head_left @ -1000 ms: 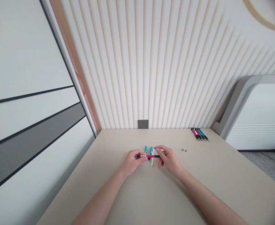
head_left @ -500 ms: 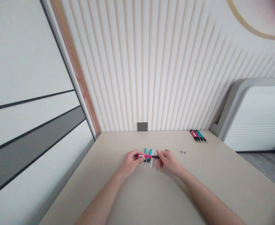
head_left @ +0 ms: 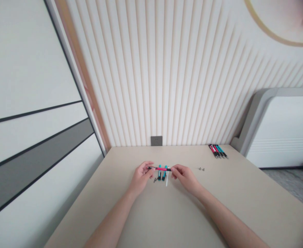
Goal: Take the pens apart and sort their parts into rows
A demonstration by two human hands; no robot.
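Between my two hands a red and black pen (head_left: 162, 169) is held level above the table. My left hand (head_left: 142, 175) is closed on its black clip end, thumb in front. My right hand (head_left: 183, 174) pinches the black grip at the other end. Below the pen lie two turquoise and black pen barrels (head_left: 159, 175), side by side. Just right of them is a thin white strip or tube (head_left: 166, 181), partly covered by the pen. Small dark parts (head_left: 155, 179), perhaps springs, lie close to my left hand.
Several red and turquoise pens (head_left: 218, 151) lie in a row at the table's back right. Two small grey tips (head_left: 201, 169) sit right of my right hand. A dark socket (head_left: 156, 141) is on the ribbed wall behind the table (head_left: 156, 220).
The pen has turned slightly in my fingers, so its clip now shows along the top. Both hands have shifted a little, uncovering the small dark parts.
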